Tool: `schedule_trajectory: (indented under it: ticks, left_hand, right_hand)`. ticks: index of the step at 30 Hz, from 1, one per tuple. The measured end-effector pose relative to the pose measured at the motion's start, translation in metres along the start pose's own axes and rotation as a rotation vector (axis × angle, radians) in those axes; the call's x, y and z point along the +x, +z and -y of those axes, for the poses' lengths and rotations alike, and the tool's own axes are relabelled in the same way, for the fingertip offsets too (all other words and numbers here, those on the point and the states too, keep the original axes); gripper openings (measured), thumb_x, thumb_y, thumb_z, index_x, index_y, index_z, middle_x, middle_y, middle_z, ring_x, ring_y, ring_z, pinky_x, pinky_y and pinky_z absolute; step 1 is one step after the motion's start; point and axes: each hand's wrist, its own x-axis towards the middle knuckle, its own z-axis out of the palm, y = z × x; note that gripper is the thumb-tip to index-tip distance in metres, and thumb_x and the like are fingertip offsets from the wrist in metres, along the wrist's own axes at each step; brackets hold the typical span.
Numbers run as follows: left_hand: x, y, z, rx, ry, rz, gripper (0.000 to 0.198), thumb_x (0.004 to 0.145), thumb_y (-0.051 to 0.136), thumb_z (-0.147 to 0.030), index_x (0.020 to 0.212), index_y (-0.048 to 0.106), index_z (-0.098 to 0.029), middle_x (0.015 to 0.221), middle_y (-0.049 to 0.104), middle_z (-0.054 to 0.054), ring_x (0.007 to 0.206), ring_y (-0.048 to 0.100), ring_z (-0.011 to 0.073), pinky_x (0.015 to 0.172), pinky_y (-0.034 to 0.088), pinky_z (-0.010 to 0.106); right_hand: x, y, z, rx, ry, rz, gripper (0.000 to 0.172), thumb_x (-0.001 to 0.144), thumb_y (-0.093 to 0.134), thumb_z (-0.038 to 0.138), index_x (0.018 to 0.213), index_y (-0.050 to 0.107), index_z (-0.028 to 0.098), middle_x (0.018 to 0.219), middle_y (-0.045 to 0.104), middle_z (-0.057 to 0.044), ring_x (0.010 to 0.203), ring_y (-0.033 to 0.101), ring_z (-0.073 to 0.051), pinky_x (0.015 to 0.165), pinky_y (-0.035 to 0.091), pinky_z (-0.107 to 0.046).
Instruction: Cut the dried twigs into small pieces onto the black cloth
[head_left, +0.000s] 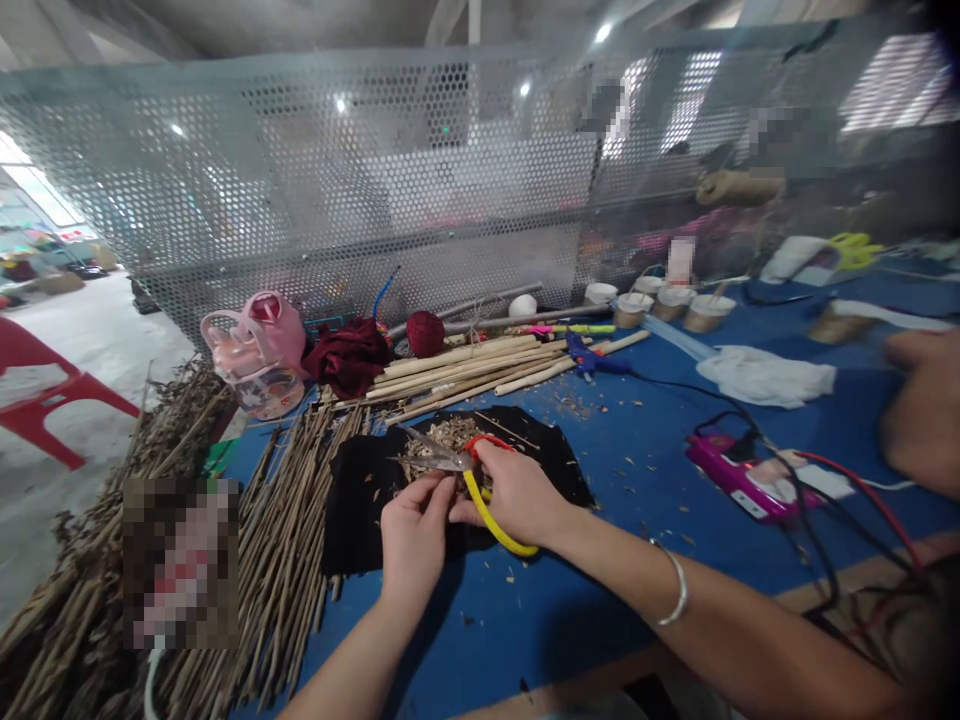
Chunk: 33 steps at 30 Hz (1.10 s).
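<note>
My right hand (517, 490) grips a pair of scissors (487, 515) with yellow and red handles, the blades parted and pointing left. Close beside it, my left hand (420, 525) has thumb and fingers pinched together just below the blades; whatever is between the fingertips is too small or hidden to name. Under both hands lies a black cloth (352, 520) on the blue table. A heap of pale chopped stem pieces (450, 437) rests on the cloth, partly covered by the blades.
Long thin dry stalks (277, 560) lie to the left. Behind the cloth are peeled sticks (450, 370), a blue glue gun (592, 360) and a dark red yarn ball (425, 333). A purple power strip (739, 478) with cables sits right, near another person's hand (926, 410).
</note>
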Motion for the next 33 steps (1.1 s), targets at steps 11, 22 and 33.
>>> schedule_trajectory:
  ticks: [11, 22, 33]
  left_hand:
    - [-0.001, 0.004, 0.005, -0.022, 0.026, 0.039, 0.023, 0.073, 0.059, -0.033, 0.078, 0.07, -0.014, 0.076, 0.071, 0.006, 0.07, 0.064, 0.0169, 0.067, 0.049, 0.025]
    - [-0.003, 0.004, 0.001, -0.039, 0.061, 0.043, 0.024, 0.074, 0.06, -0.034, 0.079, 0.07, -0.013, 0.081, 0.07, 0.007, 0.075, 0.063, 0.0183, 0.07, 0.048, 0.026]
    - [-0.006, 0.004, -0.001, -0.079, 0.097, 0.1, 0.024, 0.075, 0.058, -0.033, 0.079, 0.071, -0.013, 0.084, 0.07, 0.008, 0.075, 0.063, 0.0174, 0.071, 0.047, 0.026]
  right_hand:
    - [-0.001, 0.0, -0.006, -0.036, -0.094, -0.072, 0.056, 0.055, 0.063, 0.064, 0.081, 0.043, 0.019, 0.078, 0.055, -0.005, 0.069, 0.052, -0.019, 0.059, 0.034, -0.028]
    - [0.0, 0.011, -0.006, 0.022, -0.143, -0.121, 0.054, 0.057, 0.062, 0.064, 0.079, 0.041, 0.019, 0.077, 0.053, -0.005, 0.069, 0.05, -0.019, 0.061, 0.034, -0.028]
    - [-0.002, -0.001, -0.007, 0.049, -0.142, -0.041, 0.054, 0.058, 0.063, 0.062, 0.082, 0.041, 0.019, 0.08, 0.053, -0.004, 0.069, 0.049, -0.018, 0.06, 0.034, -0.028]
